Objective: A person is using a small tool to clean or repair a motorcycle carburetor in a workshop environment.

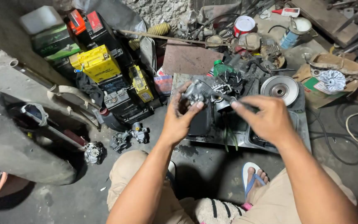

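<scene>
Head view looks down on a cluttered workshop floor, where a grimy metal tray (303, 132) lies in front of the squatting person's knees and sandalled foot (251, 176). Left of it stands a stack of batteries, the most obvious a yellow battery (97, 63), with a black one above it. A silver pulley disc (280, 88) sits at the tray's far right corner, and a red-labelled can (243, 25) stands further back among the scrap. Two more small carburetor bodies (129, 137) lie on the concrete near the left knee.

Above the tray's far edge, the left hand (180, 120) is clamped around a small metal carburetor (199, 92), thumb and fingers closed on its body. The right hand (268, 118) is pinched together on a slim dark tool (228, 99), probably a screwdriver, whose tip meets the carburetor's side.

I judge the carburetor to be a compact cast part: rigid, fairly dense for its size, likely oily and so slippery. It is best gripped around the solid main body, away from thin levers, fittings and ports.
</scene>
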